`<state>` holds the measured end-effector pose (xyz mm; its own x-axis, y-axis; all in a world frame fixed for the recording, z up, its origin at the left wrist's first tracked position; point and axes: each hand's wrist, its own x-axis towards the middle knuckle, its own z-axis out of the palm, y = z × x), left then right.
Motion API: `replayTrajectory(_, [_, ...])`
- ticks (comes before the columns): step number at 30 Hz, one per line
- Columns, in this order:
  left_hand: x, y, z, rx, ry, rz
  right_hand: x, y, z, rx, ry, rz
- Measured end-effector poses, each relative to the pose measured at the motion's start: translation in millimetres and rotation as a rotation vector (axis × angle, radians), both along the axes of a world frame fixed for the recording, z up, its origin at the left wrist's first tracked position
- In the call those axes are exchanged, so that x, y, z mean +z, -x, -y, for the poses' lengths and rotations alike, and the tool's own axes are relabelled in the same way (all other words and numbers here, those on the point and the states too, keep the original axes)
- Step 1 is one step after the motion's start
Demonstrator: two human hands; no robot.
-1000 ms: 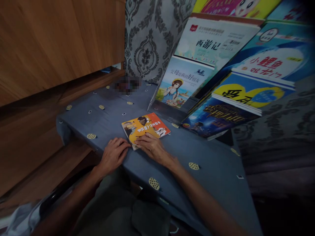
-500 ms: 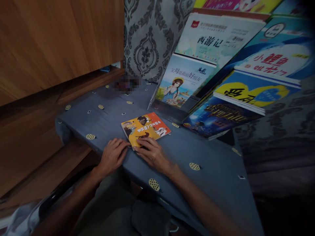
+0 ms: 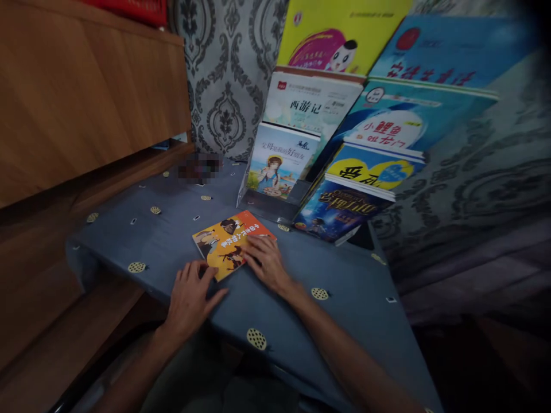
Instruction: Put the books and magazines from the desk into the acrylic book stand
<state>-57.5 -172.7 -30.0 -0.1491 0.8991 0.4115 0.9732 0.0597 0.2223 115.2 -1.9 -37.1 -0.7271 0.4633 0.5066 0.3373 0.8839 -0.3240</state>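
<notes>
An orange and yellow picture book [image 3: 226, 246] lies closed and flat on the table, its cover facing up. My left hand [image 3: 188, 295] is at the book's lower left corner, fingers bent and the thumb held well apart from them on the cloth. On the right side of the cover rests my right hand [image 3: 267, 265], its fingers stretched out over the book and hiding part of the picture. Neither hand grips the book.
A blue-grey cloth [image 3: 297, 281] with pineapple prints covers the table. Behind the book, several books stand tilted in a clear rack [image 3: 275, 209]. A wooden cabinet [image 3: 99, 92] stands on the left, with a blurred dark object [image 3: 200, 167] near it.
My view has tilted up and shows more of the upper books. My right hand has shifted from the book's lower edge onto its right side. The left thumb has spread from the fingers.
</notes>
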Motion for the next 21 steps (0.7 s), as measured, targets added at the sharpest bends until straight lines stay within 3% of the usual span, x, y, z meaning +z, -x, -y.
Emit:
replayTrajectory(2, [0.1, -3.9, -2.8, 0.034, 0.005, -0.038, -5.8, -7.3, -17.6, -0.166, 0.026, 0.023])
replayTrajectory(5, [-0.6, -1.7, -4.4, 0.019, -0.01, -0.064, -9.2, -13.2, -30.3, -0.218, 0.037, 0.033])
replayTrajectory(10, [-3.1, 34.0, -5.3, -0.001, -0.007, -0.05, -0.5, -14.0, -2.0, -0.232, -0.01, 0.049])
replayTrajectory(13, [1.4, 65.0, -15.6, 0.081, 0.014, -0.053, 2.4, -13.6, 29.0, -0.185, -0.017, 0.015])
replayTrajectory(16, [10.3, 85.8, -36.1, 0.129, 0.108, -0.073, 3.0, -10.9, 50.5, -0.046, 0.0, -0.034])
replayTrajectory(21, [14.1, 92.1, -64.3, 0.145, 0.2, -0.079, 8.0, -5.1, 52.3, 0.112, -0.012, 0.032])
